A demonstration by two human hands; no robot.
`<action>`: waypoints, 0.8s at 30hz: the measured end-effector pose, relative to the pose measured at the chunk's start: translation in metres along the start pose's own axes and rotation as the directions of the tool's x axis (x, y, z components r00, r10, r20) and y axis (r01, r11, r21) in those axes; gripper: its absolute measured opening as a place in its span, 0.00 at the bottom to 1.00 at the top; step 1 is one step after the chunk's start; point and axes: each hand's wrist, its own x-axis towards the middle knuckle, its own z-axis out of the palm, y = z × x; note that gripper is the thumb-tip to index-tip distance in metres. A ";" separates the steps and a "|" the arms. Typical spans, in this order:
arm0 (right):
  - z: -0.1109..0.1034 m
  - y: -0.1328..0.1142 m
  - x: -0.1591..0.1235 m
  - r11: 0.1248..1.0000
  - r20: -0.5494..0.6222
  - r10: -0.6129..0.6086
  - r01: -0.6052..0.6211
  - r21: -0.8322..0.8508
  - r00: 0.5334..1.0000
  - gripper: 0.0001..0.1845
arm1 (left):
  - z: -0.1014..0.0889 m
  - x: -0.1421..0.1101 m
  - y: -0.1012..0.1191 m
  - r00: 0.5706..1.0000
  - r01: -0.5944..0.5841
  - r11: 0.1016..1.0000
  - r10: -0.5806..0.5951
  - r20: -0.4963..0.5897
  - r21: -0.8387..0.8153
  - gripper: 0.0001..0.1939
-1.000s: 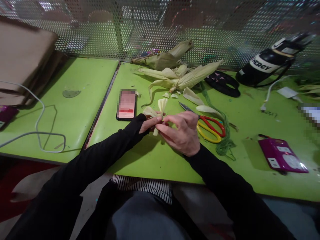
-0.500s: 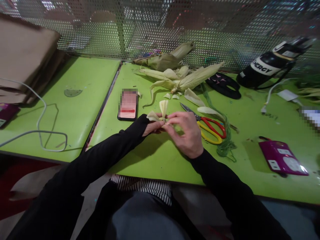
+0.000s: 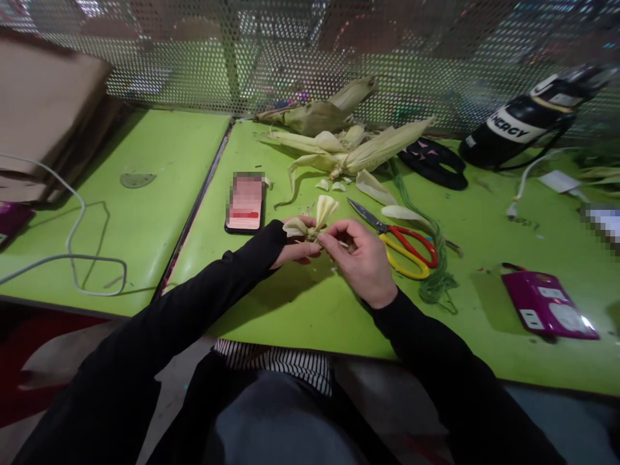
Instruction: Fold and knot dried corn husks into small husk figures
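A small pale corn husk flower (image 3: pixel 325 212) with spread petals is held between my two hands above the green table. My left hand (image 3: pixel 296 250) is closed on its base from the left, partly covered by a black sleeve. The fingertips of my right hand (image 3: pixel 361 258) pinch at the flower's right side; the exact piece between them is hidden. Just right of that hand lie scissors (image 3: pixel 409 248) with one red and one yellow handle. Green string (image 3: pixel 436 278) trails beside them. Loose husk pieces (image 3: pixel 375 187) rest beyond the scissors.
Corn husks (image 3: pixel 349 152) are heaped at the back against a perforated metal screen (image 3: pixel 184 58). A phone (image 3: pixel 245 203) lies left of my hands. On the right are a black bottle (image 3: pixel 516 123), a black disc-like object (image 3: pixel 433 165) and a purple power strip (image 3: pixel 549 305). Brown paper (image 3: pixel 43 103) is far left.
The husk flower has turned slightly, its upright petal leaning further right. My right fingers have drawn closer together near its base, while my left hand has shifted a little.
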 end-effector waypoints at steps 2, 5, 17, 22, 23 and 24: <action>0.001 -0.002 -0.001 0.996 0.009 0.059 -0.059 0.074 0.998 0.11 | 0.001 0.001 -0.002 1.000 -0.026 1.000 0.026 0.006 -0.008 0.24; 0.002 -0.004 -0.001 0.959 0.027 0.151 -0.153 0.238 0.988 0.13 | 0.007 0.003 -0.004 0.998 -0.057 0.997 0.056 -0.032 -0.047 0.24; -0.007 0.000 0.000 0.995 0.067 -0.033 0.026 0.097 0.997 0.15 | 0.009 -0.004 0.009 0.989 -0.123 0.977 0.105 -0.107 -0.176 0.21; -0.022 -0.001 0.006 0.996 0.144 -0.080 0.072 0.060 0.986 0.10 | 0.007 0.001 0.008 0.994 -0.049 0.986 0.032 -0.104 -0.161 0.16; -0.024 -0.001 0.006 0.994 0.138 -0.057 0.043 0.101 0.989 0.10 | 0.008 0.002 0.007 0.994 -0.040 0.988 0.024 -0.107 -0.152 0.15; -0.024 -0.001 0.005 0.990 0.133 -0.029 0.010 0.143 0.991 0.11 | 0.009 0.003 0.005 0.994 -0.038 0.989 0.023 -0.109 -0.143 0.13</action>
